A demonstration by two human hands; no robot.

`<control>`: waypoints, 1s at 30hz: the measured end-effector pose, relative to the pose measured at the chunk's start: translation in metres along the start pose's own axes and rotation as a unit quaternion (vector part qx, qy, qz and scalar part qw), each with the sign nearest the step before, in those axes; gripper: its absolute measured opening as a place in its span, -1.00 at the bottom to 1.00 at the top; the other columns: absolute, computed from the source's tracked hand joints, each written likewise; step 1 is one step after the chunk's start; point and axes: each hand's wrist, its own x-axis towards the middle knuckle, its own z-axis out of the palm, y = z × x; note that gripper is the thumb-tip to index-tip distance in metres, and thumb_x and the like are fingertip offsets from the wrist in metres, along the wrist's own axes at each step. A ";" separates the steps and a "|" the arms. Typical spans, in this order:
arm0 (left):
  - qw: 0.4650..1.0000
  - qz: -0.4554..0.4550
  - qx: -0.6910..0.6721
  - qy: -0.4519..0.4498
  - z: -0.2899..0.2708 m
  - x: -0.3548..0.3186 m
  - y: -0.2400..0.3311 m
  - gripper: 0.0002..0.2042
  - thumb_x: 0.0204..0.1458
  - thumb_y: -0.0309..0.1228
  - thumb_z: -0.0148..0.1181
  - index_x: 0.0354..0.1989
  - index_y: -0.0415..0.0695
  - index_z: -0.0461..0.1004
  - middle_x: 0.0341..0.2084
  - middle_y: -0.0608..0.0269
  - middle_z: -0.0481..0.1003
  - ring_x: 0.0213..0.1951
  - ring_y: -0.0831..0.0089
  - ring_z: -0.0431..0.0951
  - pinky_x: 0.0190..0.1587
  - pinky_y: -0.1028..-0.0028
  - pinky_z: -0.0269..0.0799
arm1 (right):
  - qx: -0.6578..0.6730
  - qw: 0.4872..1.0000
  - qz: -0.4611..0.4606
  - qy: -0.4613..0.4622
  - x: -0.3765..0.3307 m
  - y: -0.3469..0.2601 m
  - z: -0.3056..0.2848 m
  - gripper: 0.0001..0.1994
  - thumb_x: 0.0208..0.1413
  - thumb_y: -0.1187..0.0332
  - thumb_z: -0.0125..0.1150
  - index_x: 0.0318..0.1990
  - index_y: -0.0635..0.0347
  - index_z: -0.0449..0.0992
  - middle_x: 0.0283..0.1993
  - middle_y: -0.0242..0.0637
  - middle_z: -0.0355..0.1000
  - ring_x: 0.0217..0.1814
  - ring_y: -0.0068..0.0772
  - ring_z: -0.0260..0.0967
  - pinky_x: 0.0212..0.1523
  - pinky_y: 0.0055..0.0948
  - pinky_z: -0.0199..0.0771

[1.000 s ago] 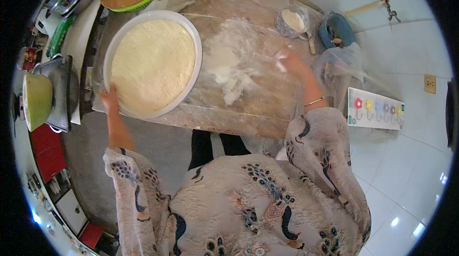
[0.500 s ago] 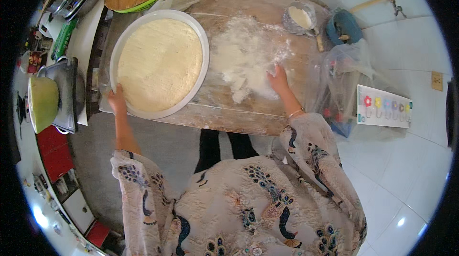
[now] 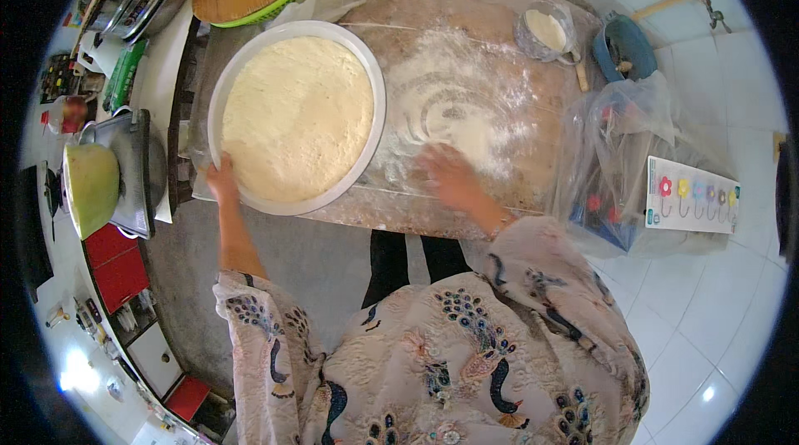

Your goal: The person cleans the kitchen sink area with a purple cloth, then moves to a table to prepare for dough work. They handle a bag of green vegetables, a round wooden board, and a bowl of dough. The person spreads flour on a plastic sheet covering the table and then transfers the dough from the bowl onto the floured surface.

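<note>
My left hand (image 3: 223, 183) grips the dough pan (image 3: 250, 71) rim while my open right hand (image 3: 445, 177) spreads flour (image 3: 466, 104); a careless sweep could dust the tabletop (image 3: 499, 21) edge and floor.

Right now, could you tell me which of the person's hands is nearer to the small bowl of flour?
The right hand. It lies flat on the floured board below the small bowl of flour; the left hand grips the dough pan's rim, farther left.
</note>
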 end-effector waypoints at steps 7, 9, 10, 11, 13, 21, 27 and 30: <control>0.997 0.019 0.072 0.026 0.003 -0.011 0.022 -0.63 0.01 -0.20 0.07 -0.24 -0.33 0.40 -0.40 0.15 0.45 -0.37 0.39 0.41 -0.30 0.39 0.30 | -0.050 0.955 0.291 0.028 0.106 0.070 -0.048 -0.32 -0.02 -0.03 0.05 0.27 -0.17 -0.01 0.35 -0.21 -0.20 0.37 0.06 -0.29 0.23 0.06 -0.11; 0.999 0.019 0.046 0.018 0.003 -0.006 0.017 -0.64 0.01 -0.20 0.07 -0.25 -0.34 0.40 -0.42 0.15 0.45 -0.37 0.39 0.41 -0.30 0.39 0.30 | -0.036 0.955 0.292 0.026 0.163 0.068 -0.055 -0.31 -0.02 -0.04 0.04 0.27 -0.17 -0.02 0.36 -0.22 -0.23 0.38 0.05 -0.33 0.23 0.09 -0.14; 1.000 0.014 0.016 0.006 0.004 0.001 0.011 -0.64 0.02 -0.21 0.07 -0.25 -0.34 0.40 -0.42 0.15 0.45 -0.37 0.40 0.41 -0.30 0.40 0.30 | -0.030 0.955 0.294 0.021 0.180 0.061 -0.054 -0.31 -0.02 -0.05 0.03 0.27 -0.17 -0.02 0.36 -0.22 -0.24 0.38 0.04 -0.35 0.23 0.10 -0.15; 1.000 0.006 -0.010 -0.005 0.003 0.005 0.002 -0.64 0.02 -0.21 0.06 -0.25 -0.34 0.40 -0.42 0.16 0.45 -0.37 0.41 0.41 -0.30 0.41 0.30 | -0.035 0.966 0.253 0.028 0.191 0.049 -0.044 -0.32 -0.02 -0.04 0.03 0.27 -0.16 -0.01 0.37 -0.21 -0.25 0.38 0.07 -0.36 0.22 0.15 -0.18; 0.999 0.005 -0.025 -0.026 0.001 0.001 -0.001 -0.65 0.02 -0.22 0.06 -0.25 -0.34 0.41 -0.43 0.18 0.45 -0.37 0.42 0.41 -0.29 0.42 0.30 | -0.051 0.981 0.182 0.032 0.194 0.031 -0.014 -0.33 -0.03 -0.03 0.03 0.25 -0.15 0.03 0.37 -0.19 -0.27 0.37 0.12 -0.39 0.21 0.24 -0.24; 0.997 -0.010 -0.078 -0.018 0.008 0.001 -0.011 -0.67 0.00 -0.25 0.09 -0.27 -0.35 0.41 -0.43 0.15 0.46 -0.41 0.39 0.40 -0.30 0.39 0.31 | -0.044 0.985 0.167 -0.029 0.039 -0.012 -0.036 -0.29 -0.13 0.11 0.18 0.24 -0.02 0.08 0.34 -0.19 -0.15 0.36 -0.03 -0.23 0.29 -0.06 -0.21; 0.997 0.062 0.052 -0.013 -0.005 -0.010 -0.011 -0.61 -0.03 -0.15 0.10 -0.31 -0.33 0.43 -0.44 0.04 0.47 -0.40 0.32 0.44 -0.31 0.35 0.32 | 0.109 0.968 0.194 0.118 0.068 0.018 -0.042 -0.38 -0.04 0.07 0.10 0.12 0.29 0.19 0.06 0.05 0.27 0.12 -0.03 0.19 0.09 -0.30 0.20; 0.997 0.060 0.049 -0.020 -0.006 -0.014 -0.013 -0.60 -0.03 -0.13 0.09 -0.33 -0.32 0.43 -0.43 0.03 0.47 -0.40 0.29 0.45 -0.30 0.34 0.32 | 0.403 0.858 0.269 0.170 0.114 -0.047 -0.062 -0.39 -0.03 0.08 0.08 0.11 0.32 0.20 -0.06 0.10 0.34 -0.04 0.00 0.33 0.01 -0.27 0.29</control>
